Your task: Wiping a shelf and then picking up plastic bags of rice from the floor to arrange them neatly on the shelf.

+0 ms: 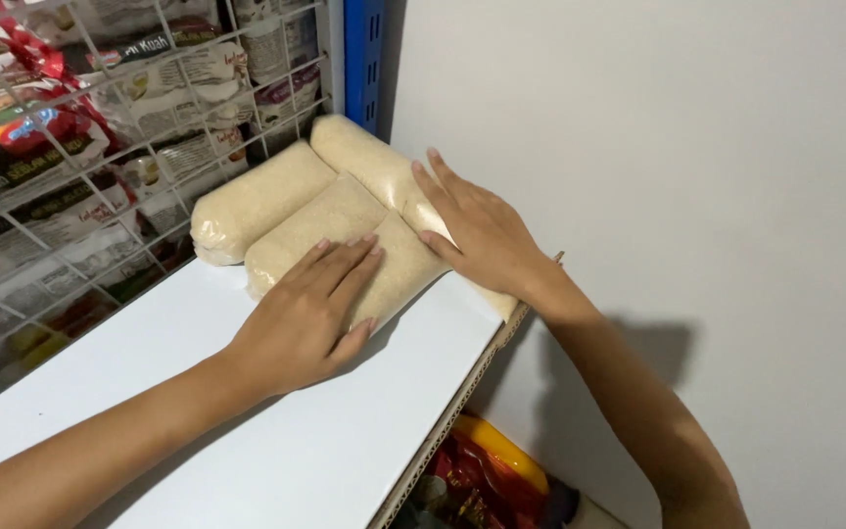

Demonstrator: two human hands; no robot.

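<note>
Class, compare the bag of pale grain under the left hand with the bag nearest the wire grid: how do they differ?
The bag under the left hand has the left hand lying flat on it; the bag nearest the wire grid is untouched. The first lies nearer the white shelf's front edge, the second further back. Both are clear, plump bags of pale grain, lying side by side.

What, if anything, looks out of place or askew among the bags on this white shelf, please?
The bag under the right hand lies crosswise and juts past the edge of the white shelf, its end unsupported. The two bags by the left hand lie parallel and fully on it. No spill or tear shows.
</note>
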